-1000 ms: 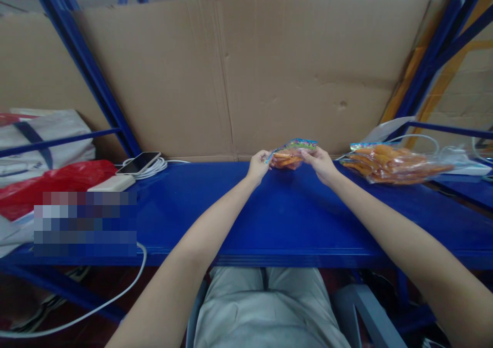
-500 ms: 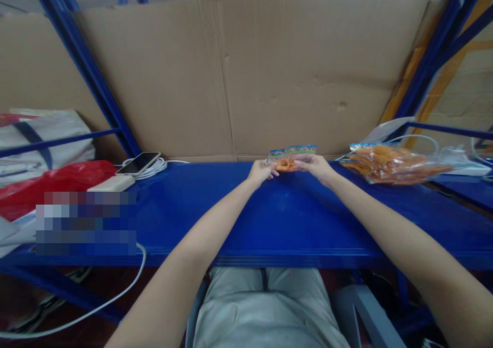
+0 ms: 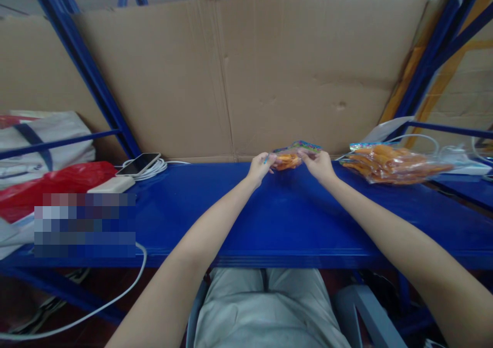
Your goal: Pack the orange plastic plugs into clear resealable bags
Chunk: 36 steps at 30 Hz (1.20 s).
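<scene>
Between my hands, near the back edge of the blue shelf top, is a small clear plastic bag with orange contents and a colourful printed top strip. My left hand is closed on the bag's left side. My right hand pinches its upper right part. The orange contents look like a bundled strap or cord, too small to name. To the right lies a pile of similar clear bags with orange contents, apart from my right hand.
At the left are a phone on a coiled white cable, a white power bank-like block and a red plastic bag. A cardboard sheet stands along the back. Blue posts flank the surface. A white cable hangs over the front edge.
The bag has crumpled and its top strip has bent, rising on the right. My right hand has shifted slightly and the left has turned a little; both still hold the bag.
</scene>
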Available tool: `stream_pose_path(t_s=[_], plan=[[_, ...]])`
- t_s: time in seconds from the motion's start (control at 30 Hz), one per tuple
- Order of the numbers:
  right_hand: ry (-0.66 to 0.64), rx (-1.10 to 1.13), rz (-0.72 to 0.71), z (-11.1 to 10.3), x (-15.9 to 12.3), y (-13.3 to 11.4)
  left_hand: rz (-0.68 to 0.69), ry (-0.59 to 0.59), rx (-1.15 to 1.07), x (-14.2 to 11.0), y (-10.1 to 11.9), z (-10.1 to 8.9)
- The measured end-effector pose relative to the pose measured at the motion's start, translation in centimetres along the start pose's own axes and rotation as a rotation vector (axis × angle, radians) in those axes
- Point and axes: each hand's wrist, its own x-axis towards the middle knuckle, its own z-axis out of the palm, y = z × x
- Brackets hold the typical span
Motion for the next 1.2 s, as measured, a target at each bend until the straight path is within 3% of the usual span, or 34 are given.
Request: stream_pose_path(t_s=[0.13, 0.27, 0.4, 0.57, 0.63, 0.73, 0.93, 1.07, 1.2], plan=[[0.082, 0.0, 0.002, -0.5, 0.1, 0.2, -0.164, -0.096, 0.087, -0.5, 0.1, -0.1], [0.094, 0.003, 0.097, -0.8, 0.2, 0.0, -0.258, -0.202, 0.218, -0.9, -0.1, -0.1], [0.047, 0.069, 0.19, -0.8, 0.1, -1.0, -0.232, -0.128, 0.21, -0.5, -0.5, 0.0], [-0.185, 0.192, 0.4, -0.7, -0.2, -1.4, -0.137, -0.044, 0.096, 0.3, -1.1, -0.4], [-0.209, 0.22, 0.455, -0.5, -0.3, -1.1, -0.119, -0.054, 0.062, 0.5, -1.3, -0.6], [-0.122, 0.176, 0.395, -0.4, -0.1, -0.4, -0.113, -0.122, 0.038, 0.5, -1.3, -0.7], [-0.007, -0.226, 0.167, -1.6, 0.6, 0.0, -0.255, -0.256, 0.113, -0.4, -0.6, 0.0], [0.036, -0.195, 0.167, -2.1, 0.7, -0.7, -0.175, -0.186, 0.146, -0.4, 0.3, -0.1], [0.134, -0.115, 0.062, -2.0, 0.6, -1.7, -0.058, -0.079, 0.125, -0.1, 0.9, -0.4]])
